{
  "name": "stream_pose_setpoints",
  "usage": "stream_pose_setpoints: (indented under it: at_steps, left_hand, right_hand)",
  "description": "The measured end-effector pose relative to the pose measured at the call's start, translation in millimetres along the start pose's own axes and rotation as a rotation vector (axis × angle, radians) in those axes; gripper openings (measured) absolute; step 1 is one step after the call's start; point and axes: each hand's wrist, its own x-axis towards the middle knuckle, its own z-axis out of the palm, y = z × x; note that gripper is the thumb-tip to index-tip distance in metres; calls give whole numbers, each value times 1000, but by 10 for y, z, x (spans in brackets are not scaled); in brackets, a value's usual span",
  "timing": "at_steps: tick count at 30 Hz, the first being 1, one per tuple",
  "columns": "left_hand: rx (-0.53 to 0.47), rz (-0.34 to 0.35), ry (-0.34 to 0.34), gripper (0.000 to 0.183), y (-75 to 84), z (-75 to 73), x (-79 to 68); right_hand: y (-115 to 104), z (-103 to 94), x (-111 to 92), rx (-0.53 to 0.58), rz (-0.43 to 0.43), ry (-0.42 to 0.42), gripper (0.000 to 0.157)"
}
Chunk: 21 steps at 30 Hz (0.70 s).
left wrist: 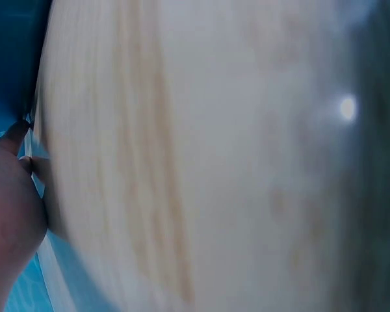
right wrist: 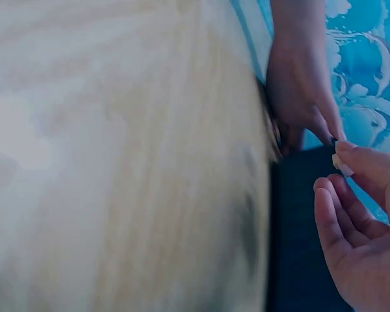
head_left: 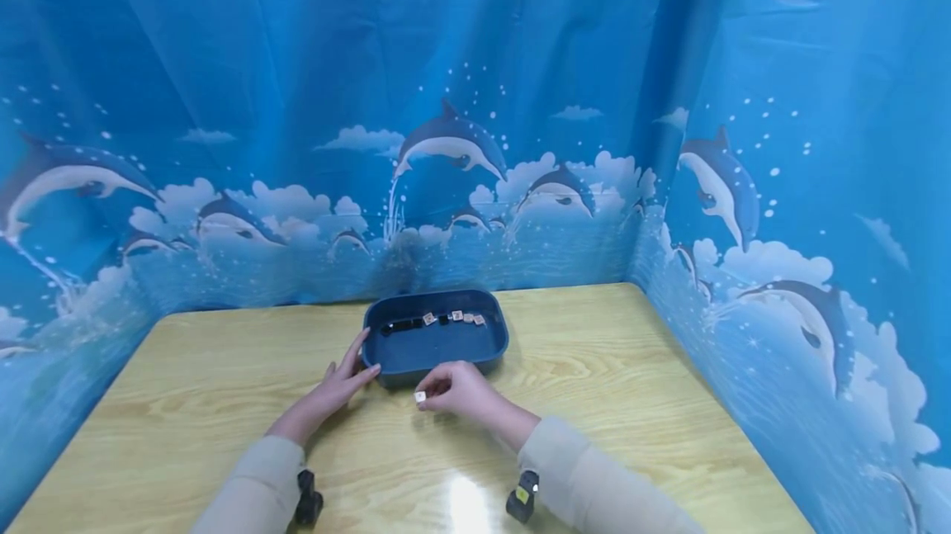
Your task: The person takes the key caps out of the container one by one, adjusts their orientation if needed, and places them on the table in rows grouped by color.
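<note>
A dark blue rectangular tray [head_left: 434, 369] sits toward the far edge of the table, with a row of small cubes [head_left: 468, 318] inside it, some pale with marked faces and others black. My left hand [head_left: 338, 387] rests at the tray's near left corner, fingers stretched along its side and thumb at the front wall. Just in front of the tray, my right hand [head_left: 466, 394] pinches a small white cube [head_left: 420, 396] between thumb and fingertips. In the right wrist view, the pinched cube [right wrist: 342, 165] is partly covered by the thumb.
The tray stands on a light wood-grain table [head_left: 631, 402]. Behind it and along the sides hangs a blue curtain [head_left: 312, 105] printed with dolphins. Each wrist carries a small black camera, such as the right one [head_left: 522, 497].
</note>
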Motion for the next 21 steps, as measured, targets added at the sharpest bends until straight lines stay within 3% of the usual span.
stream_pose_setpoints:
  at_steps: [9, 21]
  left_hand:
    - [-5, -9, -6, 78, 28, -2, -17]
    - [-11, -25, -9, 79, 18, -1, -11]
  right_hand:
    - [122, 230, 57, 1, 46, 12, 14]
    - [211, 286, 123, -64, 71, 17, 11]
